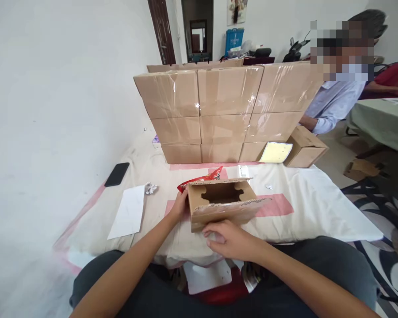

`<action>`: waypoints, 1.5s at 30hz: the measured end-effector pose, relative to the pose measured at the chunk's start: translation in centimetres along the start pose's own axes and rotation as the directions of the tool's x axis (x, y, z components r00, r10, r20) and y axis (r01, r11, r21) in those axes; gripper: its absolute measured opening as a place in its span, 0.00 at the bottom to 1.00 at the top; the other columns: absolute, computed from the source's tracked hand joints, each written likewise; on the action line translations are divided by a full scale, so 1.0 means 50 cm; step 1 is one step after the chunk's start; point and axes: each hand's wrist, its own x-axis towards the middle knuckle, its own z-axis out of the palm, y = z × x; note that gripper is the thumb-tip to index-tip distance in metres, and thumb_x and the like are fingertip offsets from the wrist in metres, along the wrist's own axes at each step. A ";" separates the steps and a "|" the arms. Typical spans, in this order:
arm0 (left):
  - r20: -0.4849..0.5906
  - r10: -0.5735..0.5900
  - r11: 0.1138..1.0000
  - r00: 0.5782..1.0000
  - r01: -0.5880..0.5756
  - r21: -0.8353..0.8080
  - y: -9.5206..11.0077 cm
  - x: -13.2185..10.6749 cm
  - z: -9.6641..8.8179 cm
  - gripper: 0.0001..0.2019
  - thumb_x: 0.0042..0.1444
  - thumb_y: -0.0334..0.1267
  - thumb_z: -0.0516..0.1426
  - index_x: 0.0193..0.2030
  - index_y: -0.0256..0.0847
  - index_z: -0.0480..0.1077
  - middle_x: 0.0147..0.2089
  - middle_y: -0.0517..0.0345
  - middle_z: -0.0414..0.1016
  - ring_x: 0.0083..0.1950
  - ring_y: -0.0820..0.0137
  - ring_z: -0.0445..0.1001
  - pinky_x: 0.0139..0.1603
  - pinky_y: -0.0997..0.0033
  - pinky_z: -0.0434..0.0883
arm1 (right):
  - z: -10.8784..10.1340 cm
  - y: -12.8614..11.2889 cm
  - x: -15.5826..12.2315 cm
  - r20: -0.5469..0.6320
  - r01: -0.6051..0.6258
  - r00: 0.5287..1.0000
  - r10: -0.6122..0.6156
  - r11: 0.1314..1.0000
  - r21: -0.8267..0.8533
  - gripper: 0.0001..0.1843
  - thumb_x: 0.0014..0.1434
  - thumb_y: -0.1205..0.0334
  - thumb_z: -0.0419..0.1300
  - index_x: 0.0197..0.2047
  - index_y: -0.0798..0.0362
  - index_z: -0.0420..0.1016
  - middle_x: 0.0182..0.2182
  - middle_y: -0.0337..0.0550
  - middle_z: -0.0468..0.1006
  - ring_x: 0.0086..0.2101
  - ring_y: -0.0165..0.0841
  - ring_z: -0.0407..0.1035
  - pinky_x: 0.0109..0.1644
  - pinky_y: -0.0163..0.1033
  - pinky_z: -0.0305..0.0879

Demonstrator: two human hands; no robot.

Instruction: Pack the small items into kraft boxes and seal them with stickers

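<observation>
A small cardboard box (230,213) stands in front of me, its top flaps raised and its dark inside showing between notched inner flaps. My left hand (179,206) is closed against the box's left side, with its fingertips partly hidden. Just behind the box, close to that hand, lies a shiny red packet (204,178). At the box's lower front edge, my right hand (228,238) is loosely curved, thumb and index finger apart, holding nothing visible.
Stacked taped cartons (223,117) form a wall across the table's back. A yellow sheet (276,152) leans beside another box (304,148). On the left lie a black phone (117,174), white paper (128,212) and crumpled paper (150,188). A person (334,99) sits beyond, right.
</observation>
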 end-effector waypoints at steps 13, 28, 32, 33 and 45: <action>-0.197 0.338 0.939 0.920 -0.317 0.132 0.035 0.070 -0.061 0.25 0.53 0.63 0.65 0.44 0.45 0.69 0.41 0.57 0.79 0.42 0.66 0.80 0.46 0.65 0.77 | -0.123 -0.086 -0.096 0.040 0.516 0.820 -0.571 0.768 0.380 0.16 0.68 0.57 0.59 0.56 0.47 0.78 0.43 0.49 0.85 0.45 0.36 0.80 0.50 0.41 0.76; 0.299 0.806 0.355 0.511 -0.821 0.448 0.168 -0.123 -0.045 0.17 0.64 0.57 0.57 0.49 0.48 0.70 0.52 0.48 0.77 0.57 0.57 0.75 0.61 0.48 0.71 | -0.177 -0.242 0.165 0.018 0.262 0.940 -0.340 0.686 -0.679 0.26 0.61 0.61 0.67 0.62 0.46 0.73 0.51 0.49 0.83 0.50 0.49 0.78 0.55 0.52 0.71; 0.379 0.878 0.062 0.291 -0.856 0.513 0.179 -0.130 -0.054 0.29 0.62 0.54 0.61 0.65 0.54 0.57 0.67 0.44 0.64 0.69 0.54 0.63 0.69 0.42 0.62 | -0.219 -0.221 0.096 -0.278 0.167 0.868 -0.411 0.771 -0.615 0.23 0.65 0.58 0.63 0.63 0.45 0.72 0.53 0.46 0.82 0.48 0.46 0.79 0.51 0.48 0.73; 0.388 0.881 0.028 0.271 -0.849 0.528 0.178 -0.130 -0.056 0.29 0.62 0.53 0.61 0.66 0.53 0.57 0.66 0.45 0.64 0.68 0.54 0.64 0.68 0.44 0.62 | -0.236 -0.210 0.074 -0.377 0.164 0.820 -0.430 0.808 -0.565 0.23 0.65 0.55 0.63 0.63 0.45 0.73 0.52 0.46 0.83 0.48 0.46 0.79 0.51 0.49 0.74; 0.854 0.117 -0.016 0.507 -0.859 0.512 0.125 -0.105 -0.035 0.32 0.67 0.66 0.41 0.50 0.49 0.78 0.61 0.45 0.75 0.67 0.47 0.62 0.72 0.37 0.45 | -0.277 -0.053 0.011 -0.118 0.158 0.971 -0.206 0.932 -0.325 0.22 0.63 0.53 0.66 0.59 0.45 0.76 0.49 0.43 0.85 0.45 0.41 0.81 0.49 0.41 0.77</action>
